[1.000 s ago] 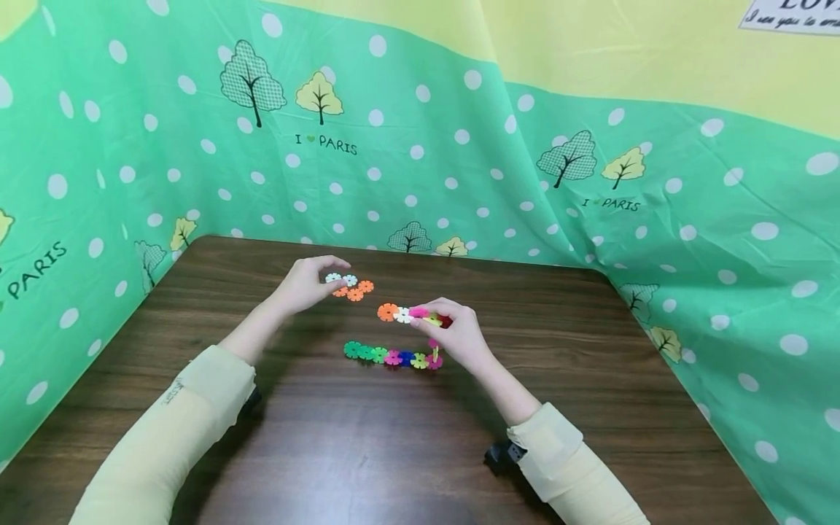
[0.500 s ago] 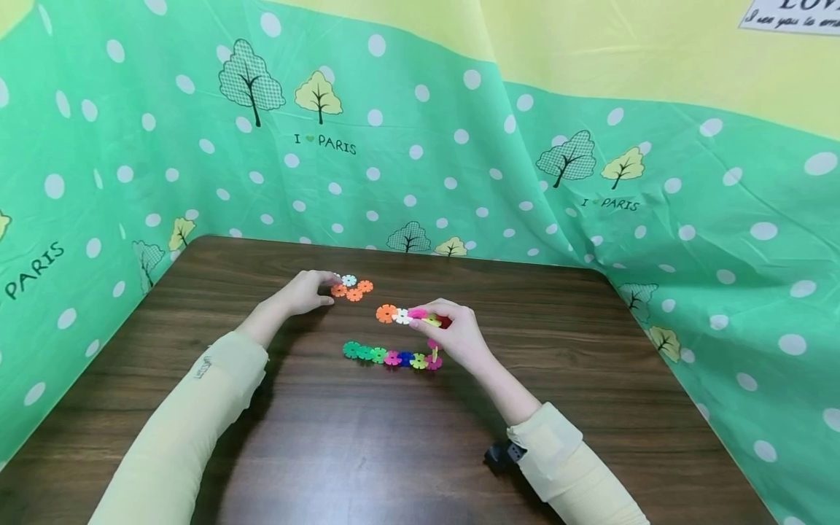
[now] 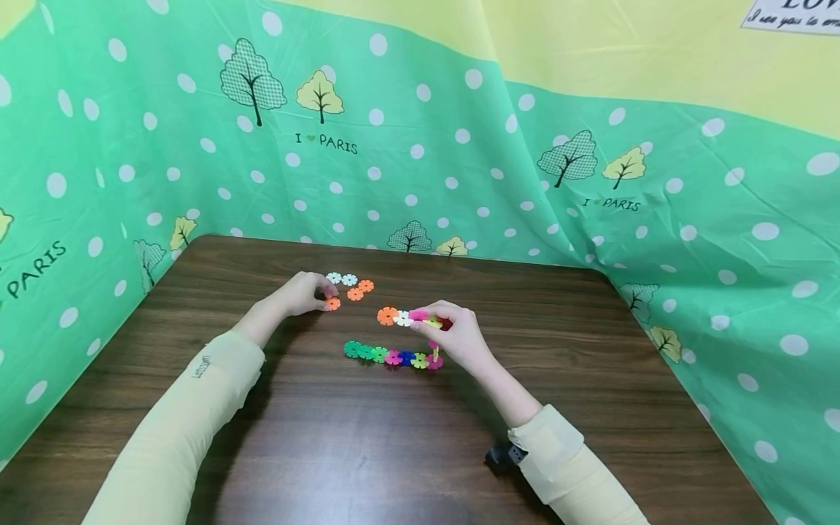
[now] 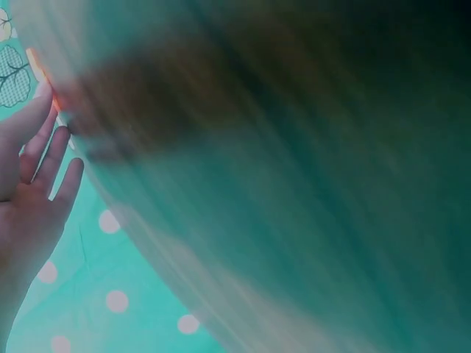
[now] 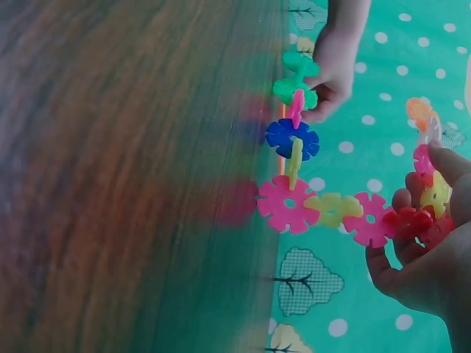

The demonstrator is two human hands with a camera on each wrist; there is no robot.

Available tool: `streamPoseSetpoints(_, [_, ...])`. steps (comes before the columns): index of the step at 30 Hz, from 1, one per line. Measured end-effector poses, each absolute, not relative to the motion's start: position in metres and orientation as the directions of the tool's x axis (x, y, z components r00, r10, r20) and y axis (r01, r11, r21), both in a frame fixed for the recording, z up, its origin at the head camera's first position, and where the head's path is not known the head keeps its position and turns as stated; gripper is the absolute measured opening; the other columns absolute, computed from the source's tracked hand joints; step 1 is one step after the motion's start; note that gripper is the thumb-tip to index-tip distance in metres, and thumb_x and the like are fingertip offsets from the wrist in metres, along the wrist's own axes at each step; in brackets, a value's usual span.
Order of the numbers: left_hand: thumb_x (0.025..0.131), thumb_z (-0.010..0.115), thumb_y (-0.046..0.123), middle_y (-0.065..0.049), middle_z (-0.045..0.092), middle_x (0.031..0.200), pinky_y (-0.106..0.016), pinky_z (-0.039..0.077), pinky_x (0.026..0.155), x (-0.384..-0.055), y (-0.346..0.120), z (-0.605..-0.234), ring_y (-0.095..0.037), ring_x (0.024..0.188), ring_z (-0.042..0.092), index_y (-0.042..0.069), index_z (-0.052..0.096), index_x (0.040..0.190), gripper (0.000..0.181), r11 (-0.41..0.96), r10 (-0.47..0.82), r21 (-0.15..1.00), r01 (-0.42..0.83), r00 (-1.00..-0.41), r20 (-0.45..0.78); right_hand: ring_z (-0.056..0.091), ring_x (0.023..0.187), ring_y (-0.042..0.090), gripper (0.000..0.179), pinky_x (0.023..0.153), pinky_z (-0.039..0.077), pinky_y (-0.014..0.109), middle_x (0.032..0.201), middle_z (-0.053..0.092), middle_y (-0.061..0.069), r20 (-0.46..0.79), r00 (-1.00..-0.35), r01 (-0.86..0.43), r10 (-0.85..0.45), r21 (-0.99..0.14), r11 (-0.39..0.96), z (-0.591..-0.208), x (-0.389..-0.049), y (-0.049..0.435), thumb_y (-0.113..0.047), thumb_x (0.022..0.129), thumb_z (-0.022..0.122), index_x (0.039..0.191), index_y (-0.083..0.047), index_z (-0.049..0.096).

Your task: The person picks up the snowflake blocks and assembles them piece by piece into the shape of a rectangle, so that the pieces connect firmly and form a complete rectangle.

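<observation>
In the head view my left hand is at the back of the table, its thumb and fingertips on an orange snowflake disc. The left wrist view shows that orange disc edge-on against the thumb. My right hand grips a chain of linked snowflake discs in several colours. Its orange and white end points left from the fingers. The rest drops to the table and runs left through pink, yellow and blue to the green end. Part of the chain is hidden by the right hand.
Beside the left hand lie two white discs and two loose orange discs. The brown wooden table is bounded by a green dotted cloth at the back and sides. A black wrist camera sits under the right cuff.
My left hand has come down to the loose discs, and one orange disc has shifted out of the group toward the near left. The right hand keeps its hold on the chain, almost still.
</observation>
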State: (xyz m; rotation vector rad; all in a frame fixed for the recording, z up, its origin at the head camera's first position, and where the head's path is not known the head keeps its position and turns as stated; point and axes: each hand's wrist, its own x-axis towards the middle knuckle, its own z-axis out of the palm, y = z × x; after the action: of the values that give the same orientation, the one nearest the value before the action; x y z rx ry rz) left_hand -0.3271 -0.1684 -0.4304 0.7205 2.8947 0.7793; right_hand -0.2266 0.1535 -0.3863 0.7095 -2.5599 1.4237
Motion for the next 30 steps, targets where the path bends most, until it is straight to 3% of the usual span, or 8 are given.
streamPoseSetpoints(9, [0.075,0.079,0.011,-0.004,0.061,0.087,-0.039,0.047,0.08,-0.323,-0.172,-0.427,-0.021,0.086,0.056,0.008,0.066,0.089,0.02,0.763,0.467,0.499,0.411,-0.884,0.014,0.045,0.055,0.013,0.02,0.045,0.035,0.023,0.089,0.068,-0.005,0.335,-0.877,-0.467,-0.345,-0.766,0.442,-0.389,-0.226,0.156,-0.032,0.081,0.074,0.095,-0.019,0.075])
streamPoseSetpoints(17, [0.085,0.067,0.003,-0.003,0.063,0.079,-0.031,0.048,0.067,-0.312,-0.165,-0.415,-0.017,0.075,0.058,0.008,0.059,0.085,0.009,0.72,0.436,0.575,0.388,-0.898,0.061,0.047,0.051,0.016,0.019,0.044,0.037,0.023,0.091,0.068,-0.005,0.346,-0.877,-0.47,-0.333,-0.762,0.445,-0.388,-0.226,0.157,-0.033,0.081,0.075,0.094,-0.019,0.075])
streamPoseSetpoints(24, [0.086,0.068,0.007,-0.004,0.065,0.08,-0.033,0.049,0.069,-0.302,-0.157,-0.4,-0.018,0.076,0.061,0.006,0.063,0.086,0.005,0.681,0.387,0.609,0.407,-0.906,0.174,0.051,0.06,0.014,0.02,0.047,0.037,0.019,0.096,0.07,0.003,0.361,-0.884,-0.464,-0.297,-0.752,0.468,-0.385,-0.225,0.154,-0.023,0.079,0.077,0.095,-0.012,0.075])
streamPoseSetpoints(30, [0.085,0.068,0.01,-0.004,0.066,0.08,-0.032,0.05,0.068,-0.289,-0.147,-0.386,-0.017,0.076,0.061,0.008,0.065,0.088,0.005,0.655,0.318,0.668,0.353,-0.931,0.179,0.051,0.062,0.021,0.018,0.048,0.032,0.012,0.096,0.069,0.012,0.385,-0.876,-0.481,-0.289,-0.739,0.472,-0.367,-0.212,0.147,-0.011,0.079,0.076,0.094,-0.001,0.073])
